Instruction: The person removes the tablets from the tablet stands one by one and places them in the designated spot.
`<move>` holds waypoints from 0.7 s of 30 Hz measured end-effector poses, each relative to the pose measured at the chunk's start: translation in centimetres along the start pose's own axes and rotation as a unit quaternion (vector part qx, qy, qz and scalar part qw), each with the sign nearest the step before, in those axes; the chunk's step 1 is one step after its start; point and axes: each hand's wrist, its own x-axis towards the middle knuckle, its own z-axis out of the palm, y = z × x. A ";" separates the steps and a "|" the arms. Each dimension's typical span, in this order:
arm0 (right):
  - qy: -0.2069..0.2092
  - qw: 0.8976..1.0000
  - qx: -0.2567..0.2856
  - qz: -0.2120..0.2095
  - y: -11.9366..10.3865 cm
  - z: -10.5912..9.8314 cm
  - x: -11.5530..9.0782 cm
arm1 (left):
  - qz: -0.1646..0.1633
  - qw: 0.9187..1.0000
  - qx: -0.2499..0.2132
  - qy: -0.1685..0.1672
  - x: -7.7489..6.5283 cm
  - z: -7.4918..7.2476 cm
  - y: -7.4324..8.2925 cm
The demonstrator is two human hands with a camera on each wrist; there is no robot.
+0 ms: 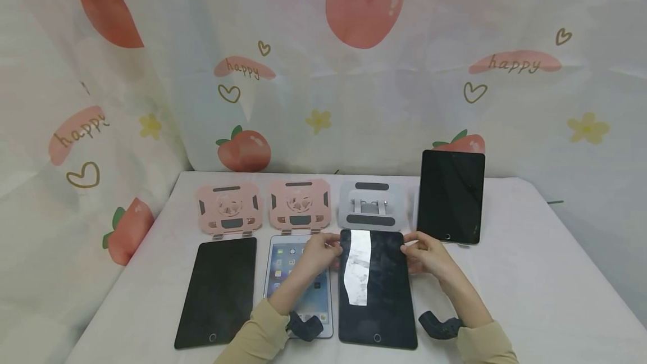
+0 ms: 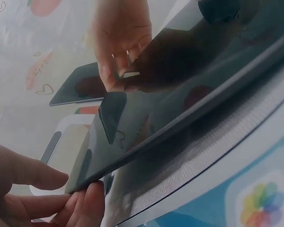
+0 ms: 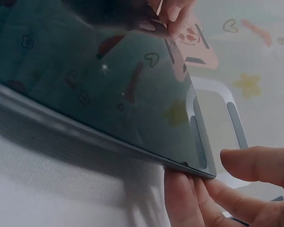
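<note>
Both hands hold a black tablet (image 1: pixel 389 291) by its two far corners. Its near end shows a round home button, and a white glare strip runs down the glass. At the far left corner, my left hand (image 1: pixel 318 254) pinches the edge, thumb above and fingers beneath in the left wrist view. My right hand (image 1: pixel 427 254) grips the opposite corner, its fingers (image 3: pixel 182 198) under the edge. That far end is tilted up, with a shadowed gap below it. Just beyond stands a pale grey folding stand (image 1: pixel 372 221) with dark pads.
To the left lie a white tablet (image 1: pixel 326 319) with its screen lit, partly under my left arm, and another black tablet (image 1: pixel 217 291). Two pink stands (image 1: pixel 229 209) are behind them. At the back right, a black tablet (image 1: pixel 451 195) leans upright on a stand. White cloth covers the table (image 1: pixel 536 274).
</note>
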 end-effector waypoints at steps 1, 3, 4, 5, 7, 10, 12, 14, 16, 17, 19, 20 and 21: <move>0.000 1.000 -0.003 0.001 0.0 0.0 0.0 | -0.002 1.000 0.001 -0.002 0.0 0.0 0.0; 0.001 1.000 -0.005 0.005 0.1 0.0 0.0 | -0.007 1.000 0.000 -0.005 -0.1 0.0 0.0; 0.000 1.000 -0.005 0.007 0.1 0.0 0.0 | -0.012 1.000 -0.003 -0.006 -0.1 0.1 0.0; -0.001 1.000 -0.005 0.006 0.2 0.1 0.1 | -0.016 1.000 -0.007 -0.007 -0.1 0.1 0.0; -0.005 1.000 -0.002 0.011 0.3 0.2 0.1 | -0.026 0.999 -0.017 -0.009 -0.2 0.0 0.0; -0.009 1.000 0.002 0.020 0.3 0.4 0.1 | -0.034 0.999 -0.029 -0.012 -0.2 0.0 -0.1; -0.010 1.000 0.003 0.024 0.3 0.4 0.1 | -0.035 0.999 -0.035 -0.016 -0.2 0.0 -0.2; -0.010 1.000 0.004 0.028 0.3 0.4 0.1 | -0.032 0.998 -0.040 -0.020 -0.2 0.0 -0.2; -0.011 1.000 0.005 0.029 0.3 0.4 0.1 | -0.030 0.998 -0.042 -0.024 -0.2 0.1 -0.3; -0.012 1.000 0.005 0.029 0.3 0.4 0.1 | -0.030 0.998 -0.043 -0.026 -0.2 0.1 -0.3; -0.012 0.999 0.008 0.030 0.3 0.4 0.1 | -0.031 0.998 -0.044 -0.031 -0.1 0.2 -0.4; -0.013 0.999 0.008 0.029 0.3 0.4 0.1 | -0.030 0.998 -0.042 -0.034 0.0 0.2 -0.4; -0.013 0.999 0.009 0.030 0.3 0.4 0.1 | -0.029 0.998 -0.042 -0.036 0.0 0.2 -0.5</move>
